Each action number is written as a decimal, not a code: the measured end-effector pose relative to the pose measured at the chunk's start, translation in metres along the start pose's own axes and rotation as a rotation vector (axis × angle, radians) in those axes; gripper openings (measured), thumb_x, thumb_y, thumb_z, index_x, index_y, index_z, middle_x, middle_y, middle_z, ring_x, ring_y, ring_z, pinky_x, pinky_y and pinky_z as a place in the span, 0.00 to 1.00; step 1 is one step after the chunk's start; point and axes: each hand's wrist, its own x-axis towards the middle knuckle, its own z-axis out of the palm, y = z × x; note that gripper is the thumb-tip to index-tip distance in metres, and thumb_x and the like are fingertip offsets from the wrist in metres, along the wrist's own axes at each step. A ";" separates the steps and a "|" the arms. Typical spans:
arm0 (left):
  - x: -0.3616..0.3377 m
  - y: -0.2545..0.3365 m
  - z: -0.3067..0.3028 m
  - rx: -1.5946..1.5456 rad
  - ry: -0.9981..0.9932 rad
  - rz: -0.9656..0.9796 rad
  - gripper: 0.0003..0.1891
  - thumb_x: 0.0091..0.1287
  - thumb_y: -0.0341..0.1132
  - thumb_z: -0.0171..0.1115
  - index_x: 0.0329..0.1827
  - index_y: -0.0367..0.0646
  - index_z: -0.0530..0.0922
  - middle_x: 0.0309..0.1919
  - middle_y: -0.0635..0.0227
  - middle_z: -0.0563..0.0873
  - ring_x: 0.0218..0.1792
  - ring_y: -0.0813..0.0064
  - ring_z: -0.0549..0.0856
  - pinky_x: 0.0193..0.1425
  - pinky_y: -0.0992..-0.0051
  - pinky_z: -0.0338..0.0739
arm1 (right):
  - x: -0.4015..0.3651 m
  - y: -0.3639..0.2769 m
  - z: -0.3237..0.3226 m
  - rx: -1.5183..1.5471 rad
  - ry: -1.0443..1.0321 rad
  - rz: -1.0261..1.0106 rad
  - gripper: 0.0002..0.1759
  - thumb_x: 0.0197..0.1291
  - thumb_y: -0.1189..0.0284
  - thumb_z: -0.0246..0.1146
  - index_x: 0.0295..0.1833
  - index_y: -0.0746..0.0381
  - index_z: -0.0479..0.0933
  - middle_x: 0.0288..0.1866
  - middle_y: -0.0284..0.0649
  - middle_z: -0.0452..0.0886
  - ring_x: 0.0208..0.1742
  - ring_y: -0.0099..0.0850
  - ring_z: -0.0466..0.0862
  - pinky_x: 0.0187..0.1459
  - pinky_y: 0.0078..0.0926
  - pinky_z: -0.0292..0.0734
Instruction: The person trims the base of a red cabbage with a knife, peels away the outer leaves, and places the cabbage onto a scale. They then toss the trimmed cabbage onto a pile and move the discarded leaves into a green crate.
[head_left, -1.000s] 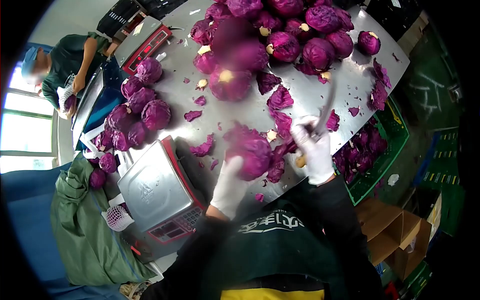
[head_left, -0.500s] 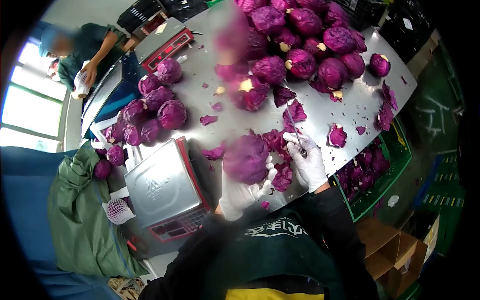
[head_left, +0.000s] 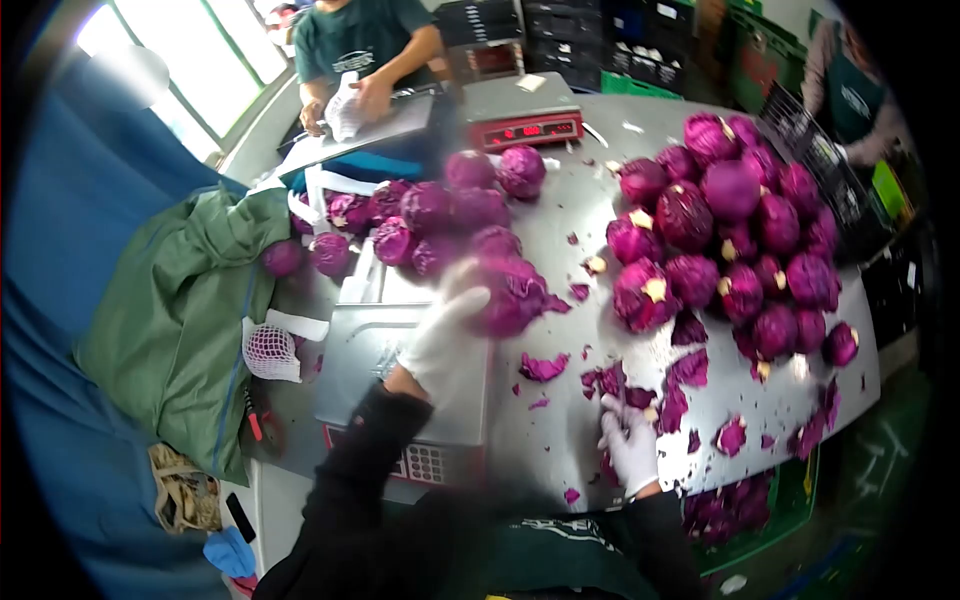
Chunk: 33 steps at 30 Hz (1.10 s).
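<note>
My left hand point(head_left: 440, 335), in a white glove, grips a red cabbage point(head_left: 512, 298) and is blurred by motion. The cabbage is beside the small group of cabbages point(head_left: 428, 208), above the near scale's far right edge. My gloved right hand point(head_left: 632, 450) is low over the table, closed around a knife whose thin blade is hard to make out against the trimmings. Around that hand lie torn purple leaves point(head_left: 673, 405). Partly under my left arm is the near scale point(head_left: 455, 400).
A large cabbage pile point(head_left: 735, 230) covers the table's right side. Another scale point(head_left: 525, 115) stands at the back. A green crate point(head_left: 800, 490) of leaves sits below the right edge. A green sack point(head_left: 180, 320) and a foam net point(head_left: 272, 352) are at left. Two people work across the table.
My left hand has carried the cabbage leftward and away from me, towards the small group. My right hand stays near the leaves with the knife. The view has turned left.
</note>
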 end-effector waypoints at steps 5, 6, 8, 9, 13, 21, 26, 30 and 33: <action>0.092 0.064 -0.107 1.031 0.419 0.676 0.38 0.52 0.37 0.79 0.66 0.43 0.71 0.55 0.59 0.75 0.55 0.63 0.78 0.63 0.66 0.73 | -0.004 -0.004 0.020 -0.478 -0.003 -0.179 0.22 0.63 0.66 0.67 0.62 0.59 0.80 0.55 0.47 0.79 0.42 0.42 0.85 0.44 0.34 0.81; 0.109 0.074 -0.129 1.121 0.539 0.710 0.38 0.50 0.39 0.79 0.66 0.42 0.71 0.54 0.56 0.75 0.55 0.60 0.79 0.63 0.65 0.74 | -0.005 -0.005 0.020 -0.547 0.000 -0.205 0.23 0.62 0.65 0.67 0.62 0.58 0.80 0.58 0.48 0.77 0.44 0.44 0.85 0.45 0.35 0.81; 0.145 0.086 -0.187 1.296 0.788 0.682 0.41 0.46 0.44 0.80 0.65 0.42 0.72 0.55 0.49 0.76 0.56 0.53 0.80 0.62 0.61 0.76 | -0.004 -0.001 0.019 -0.684 0.011 -0.212 0.26 0.59 0.60 0.69 0.63 0.56 0.80 0.65 0.49 0.74 0.49 0.48 0.85 0.50 0.39 0.82; 0.161 0.086 -0.222 1.378 0.915 0.612 0.42 0.44 0.47 0.80 0.64 0.42 0.72 0.56 0.45 0.77 0.57 0.49 0.80 0.62 0.58 0.76 | -0.006 -0.009 0.016 -0.755 -0.040 -0.128 0.32 0.57 0.57 0.70 0.66 0.55 0.78 0.71 0.50 0.68 0.52 0.48 0.85 0.52 0.40 0.82; 0.169 0.077 -0.273 1.459 1.152 0.289 0.47 0.42 0.54 0.78 0.64 0.35 0.71 0.60 0.37 0.76 0.62 0.43 0.78 0.65 0.54 0.75 | -0.012 -0.019 0.006 -1.106 -0.100 0.102 0.43 0.52 0.52 0.74 0.75 0.43 0.68 0.80 0.54 0.55 0.54 0.49 0.85 0.51 0.44 0.83; 0.182 0.075 -0.315 1.651 1.001 -0.201 0.46 0.60 0.69 0.63 0.76 0.51 0.65 0.65 0.43 0.78 0.68 0.44 0.76 0.69 0.53 0.70 | -0.013 -0.011 -0.017 -1.096 -0.044 0.252 0.39 0.59 0.56 0.69 0.76 0.30 0.64 0.80 0.55 0.55 0.38 0.51 0.87 0.38 0.44 0.84; 0.206 0.085 -0.274 1.767 1.001 0.662 0.43 0.61 0.58 0.71 0.74 0.42 0.67 0.67 0.45 0.73 0.69 0.51 0.72 0.73 0.60 0.65 | -0.036 0.030 -0.081 -1.004 0.386 0.170 0.38 0.55 0.67 0.68 0.72 0.32 0.69 0.80 0.58 0.55 0.43 0.53 0.87 0.41 0.47 0.85; 0.213 0.059 -0.123 1.525 0.542 1.001 0.35 0.64 0.40 0.73 0.70 0.34 0.70 0.62 0.48 0.76 0.64 0.54 0.75 0.71 0.62 0.67 | -0.074 0.090 -0.177 -0.956 0.711 0.382 0.31 0.63 0.63 0.64 0.73 0.36 0.69 0.75 0.60 0.64 0.48 0.57 0.86 0.45 0.48 0.85; 0.190 0.014 0.015 1.272 0.077 0.838 0.35 0.62 0.36 0.74 0.71 0.36 0.68 0.65 0.50 0.73 0.67 0.56 0.73 0.73 0.63 0.66 | -0.114 0.145 -0.244 -0.902 0.923 0.588 0.31 0.68 0.60 0.61 0.76 0.36 0.65 0.72 0.61 0.66 0.55 0.58 0.83 0.53 0.48 0.82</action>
